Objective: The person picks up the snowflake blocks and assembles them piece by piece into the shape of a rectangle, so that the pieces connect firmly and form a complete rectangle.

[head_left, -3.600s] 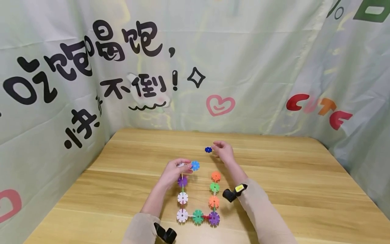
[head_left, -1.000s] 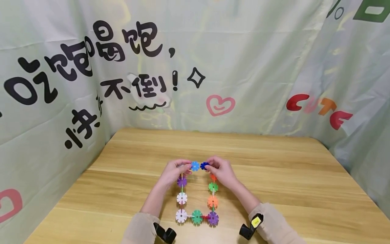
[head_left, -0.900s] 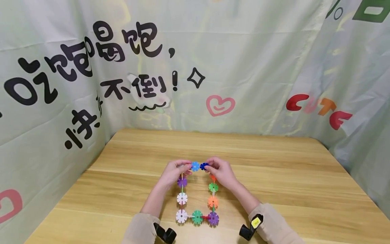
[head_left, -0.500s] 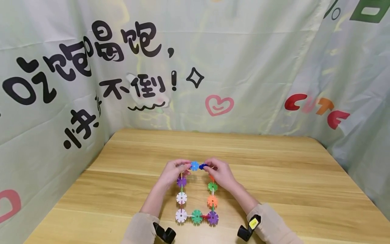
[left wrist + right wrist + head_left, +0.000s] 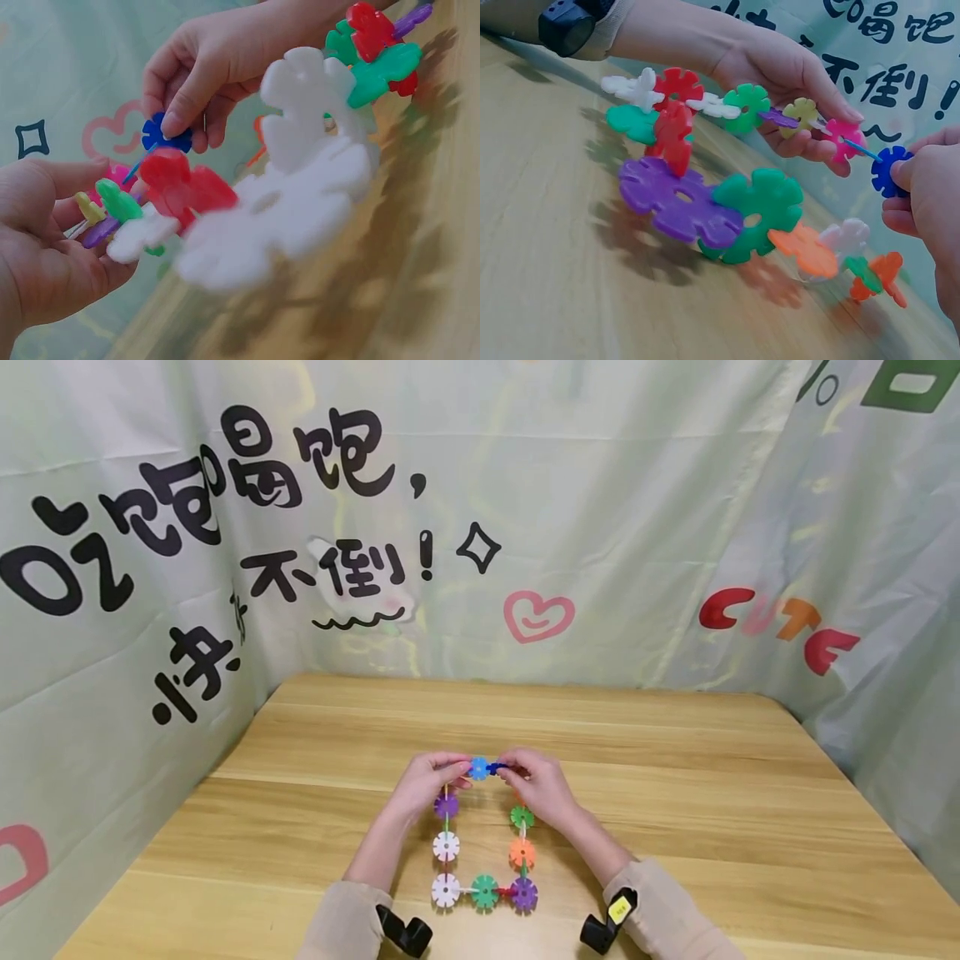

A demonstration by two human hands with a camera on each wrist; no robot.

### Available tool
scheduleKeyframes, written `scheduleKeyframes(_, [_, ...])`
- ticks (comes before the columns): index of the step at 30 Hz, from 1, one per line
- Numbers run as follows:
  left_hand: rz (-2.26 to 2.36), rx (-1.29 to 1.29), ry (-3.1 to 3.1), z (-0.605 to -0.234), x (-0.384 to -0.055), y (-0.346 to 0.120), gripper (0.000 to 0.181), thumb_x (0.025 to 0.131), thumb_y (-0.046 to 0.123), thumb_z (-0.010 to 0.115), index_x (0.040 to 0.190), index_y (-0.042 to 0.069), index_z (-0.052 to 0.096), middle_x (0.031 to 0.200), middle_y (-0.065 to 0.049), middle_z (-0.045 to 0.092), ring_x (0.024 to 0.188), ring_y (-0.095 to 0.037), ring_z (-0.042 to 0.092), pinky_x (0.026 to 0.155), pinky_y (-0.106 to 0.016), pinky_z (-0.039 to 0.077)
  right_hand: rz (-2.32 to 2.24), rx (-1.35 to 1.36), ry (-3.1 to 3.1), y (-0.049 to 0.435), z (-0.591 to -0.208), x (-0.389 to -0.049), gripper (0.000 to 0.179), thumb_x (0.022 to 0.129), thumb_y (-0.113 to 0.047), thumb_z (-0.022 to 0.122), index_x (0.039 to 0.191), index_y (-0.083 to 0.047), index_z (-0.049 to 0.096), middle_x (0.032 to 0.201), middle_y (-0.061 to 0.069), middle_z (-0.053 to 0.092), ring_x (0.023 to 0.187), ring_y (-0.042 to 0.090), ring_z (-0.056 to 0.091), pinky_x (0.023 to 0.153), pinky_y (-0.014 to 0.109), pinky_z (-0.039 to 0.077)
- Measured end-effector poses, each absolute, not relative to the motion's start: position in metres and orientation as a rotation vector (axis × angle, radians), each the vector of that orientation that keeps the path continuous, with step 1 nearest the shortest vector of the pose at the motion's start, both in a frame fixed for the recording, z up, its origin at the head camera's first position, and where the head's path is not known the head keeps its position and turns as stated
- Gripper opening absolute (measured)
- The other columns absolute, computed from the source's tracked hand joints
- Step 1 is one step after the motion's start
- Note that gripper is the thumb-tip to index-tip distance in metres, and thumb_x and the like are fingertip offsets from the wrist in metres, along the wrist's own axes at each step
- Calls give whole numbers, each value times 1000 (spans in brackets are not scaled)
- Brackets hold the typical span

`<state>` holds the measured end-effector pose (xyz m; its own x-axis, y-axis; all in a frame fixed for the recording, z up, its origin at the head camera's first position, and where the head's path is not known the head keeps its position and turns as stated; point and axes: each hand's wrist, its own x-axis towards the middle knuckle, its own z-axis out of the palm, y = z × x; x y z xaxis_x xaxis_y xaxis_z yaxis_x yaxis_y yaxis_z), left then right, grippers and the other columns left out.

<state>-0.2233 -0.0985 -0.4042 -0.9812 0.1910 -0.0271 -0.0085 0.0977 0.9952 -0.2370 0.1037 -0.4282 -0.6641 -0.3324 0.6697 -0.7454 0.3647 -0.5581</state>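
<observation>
A U-shaped chain of slotted plastic snowflake discs lies before me, with a purple disc and a green disc at its near side. My left hand pinches the pink disc towards the end of the left side. From that pink disc juts a light blue disc, seen edge-on in the right wrist view. My right hand pinches a dark blue disc between thumb and fingers. Its rim meets the light blue disc's edge. An orange disc ends the chain's right side, mostly behind the right hand in the head view.
The wooden table extends around the chain. A printed curtain hangs behind it and along both sides. Each wrist carries a black camera; the right one bears a yellow label.
My right hand first picked up the dark blue disc from the far table and brought it near the light blue one. Since then it has turned edge-on and moved left against it. The left hand stays put.
</observation>
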Motion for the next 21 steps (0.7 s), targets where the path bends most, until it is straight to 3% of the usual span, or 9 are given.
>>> scheduleKeyframes(4, [1994, 185, 2250, -406, -225, -100, 24, 89, 8, 60, 108, -6, 64, 84, -14, 69, 77, -26, 65, 68, -33, 52, 1265, 939, -2186, 100, -428, -236, 9, 80, 4, 68, 86, -2, 65, 79, 9, 66, 66, 12, 62, 58, 20, 52])
scheduleKeyframes(11, [2034, 202, 2211, -405, -226, -97, 23, 89, 4, 60, 106, -11, 62, 84, -16, 69, 75, -28, 65, 70, -34, 54, 1203, 958, -2157, 98, -429, -235, 13, 78, 7, 68, 82, -4, 64, 74, 4, 64, 62, 9, 59, 54, 19, 50])
scheduleKeyframes(15, [2052, 227, 2203, -406, -225, -96, 24, 89, 4, 60, 107, -12, 61, 89, -18, 68, 79, -29, 65, 73, -36, 54, 1197, 965, -2153, 99, -430, -235, 9, 80, 5, 68, 83, -3, 64, 75, 7, 65, 63, 11, 61, 56, 19, 51])
scheduleKeyframes(21, [1963, 222, 2310, -409, -227, -100, 24, 86, 11, 65, 105, -3, 67, 99, -12, 67, 87, -21, 60, 77, -38, 50, 1205, 1031, -2138, 100, -429, -237, 7, 81, 3, 68, 86, -2, 66, 80, 10, 66, 68, 13, 62, 59, 20, 52])
